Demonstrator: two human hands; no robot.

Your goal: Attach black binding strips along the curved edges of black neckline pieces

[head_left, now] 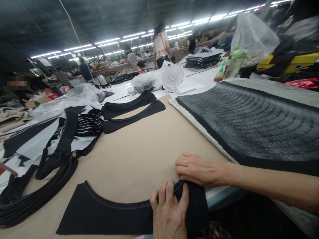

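A black fabric piece (pixel 104 215) with a curved, stitched upper edge lies flat on the beige table surface (pixel 139 156) near the front. My left hand (pixel 169 209) presses on its right part, fingers bent and thumb drawn in, gripping the fabric where it bunches up. Just beyond, my right hand (pixel 196 169) is closed at the fabric's upper right corner, its fingers curled under. What its fingertips pinch is hidden. Two more curved stacks of black pieces (pixel 134 116) rest farther back on the table.
Bundled black strips (pixel 62 172) and striped fabric (pixel 88 122) lie at left. On the right is a board covered with dark grey patterned material (pixel 261 122). A small white fan (pixel 172 78), plastic bags, a green-capped bottle (pixel 235 61) and a fabric stack (pixel 203 59) stand behind. People are in the background.
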